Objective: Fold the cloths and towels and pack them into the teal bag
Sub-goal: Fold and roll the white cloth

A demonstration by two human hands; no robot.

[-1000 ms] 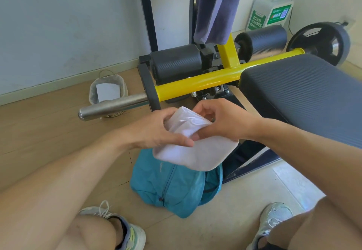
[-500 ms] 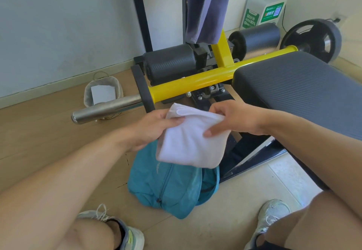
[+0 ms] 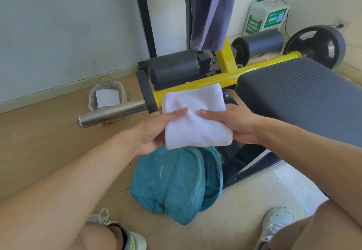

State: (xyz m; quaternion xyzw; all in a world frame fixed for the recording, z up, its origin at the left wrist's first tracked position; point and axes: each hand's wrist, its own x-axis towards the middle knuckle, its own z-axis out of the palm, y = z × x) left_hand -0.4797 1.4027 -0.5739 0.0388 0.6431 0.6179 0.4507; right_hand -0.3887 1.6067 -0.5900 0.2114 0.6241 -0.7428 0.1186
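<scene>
Hands hold the folded white towel point(image 3: 195, 118) up over the teal bag point(image 3: 176, 183) on the floor, left hand point(image 3: 154, 132) and right hand point(image 3: 233, 124) pinching it with thumbs on top, so keep it flat and lower it in.

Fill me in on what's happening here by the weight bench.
A person is holding a folded white towel flat between both hands, the left hand gripping its left edge and the right hand its right. It is held just above the teal bag on the floor, not yet packed. A purple towel hangs on the rack behind, not yet folded.
</scene>
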